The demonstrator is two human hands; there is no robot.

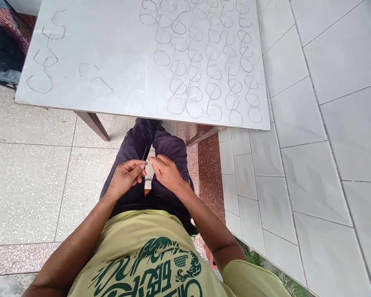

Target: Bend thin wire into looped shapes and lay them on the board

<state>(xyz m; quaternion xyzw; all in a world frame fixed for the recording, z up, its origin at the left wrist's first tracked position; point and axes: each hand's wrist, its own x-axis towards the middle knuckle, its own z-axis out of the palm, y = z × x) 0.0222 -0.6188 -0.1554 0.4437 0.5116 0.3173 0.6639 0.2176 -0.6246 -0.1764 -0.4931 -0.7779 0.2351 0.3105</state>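
My left hand (125,177) and my right hand (166,173) meet over my lap, below the table's front edge. Both pinch a thin piece of metal wire (144,161) between fingertips; a short end of it rises from the left fingers. The wire is very fine and its shape is hard to make out. On the grey table top (117,53) lie several bent wire loops in rows (204,62) at the right, and a few looser bent wires (46,57) at the left.
The table stands on dark wooden legs (94,123) over a speckled tile floor (27,173). A white tiled wall (321,144) runs along the right. Dark fabric (3,45) lies at the far left. My legs in dark trousers (160,144) are under the table.
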